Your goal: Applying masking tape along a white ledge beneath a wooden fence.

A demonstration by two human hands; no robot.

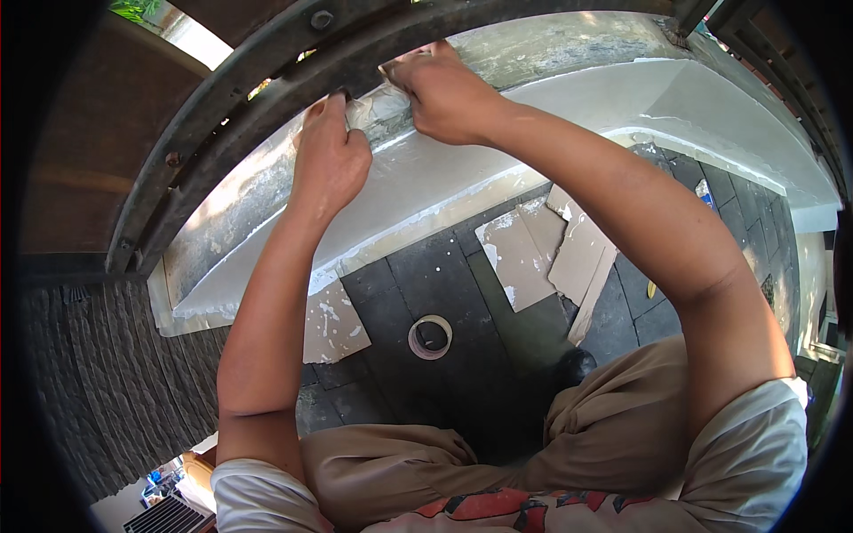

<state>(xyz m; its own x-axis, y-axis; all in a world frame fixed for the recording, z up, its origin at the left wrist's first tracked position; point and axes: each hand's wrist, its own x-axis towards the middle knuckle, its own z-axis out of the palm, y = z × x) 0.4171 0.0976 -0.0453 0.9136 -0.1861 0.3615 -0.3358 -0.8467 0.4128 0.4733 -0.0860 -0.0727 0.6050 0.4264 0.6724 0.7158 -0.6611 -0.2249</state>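
Note:
My left hand (333,160) is raised to the weathered concrete ledge, just below a dark metal gate rail (280,113). To its right, my right hand (443,96) is bent over the same ledge with its fingers curled. A pale, crumpled, thin strip (381,110) stretches between the two hands, and both appear to grip it. Some fingertips are hidden by the rail and by the hands themselves. Below the ledge (533,50) runs a smooth white painted wall face (413,180) with a ragged paint edge along its top.
A roll of tape (430,337) lies on the dark floor tiles (426,280). Paint-spattered cardboard pieces (520,256) lie along the wall foot, with another cardboard piece (333,323) to the left. Ribbed dark stone cladding (120,373) borders the left side. My bent knees (613,406) are close below.

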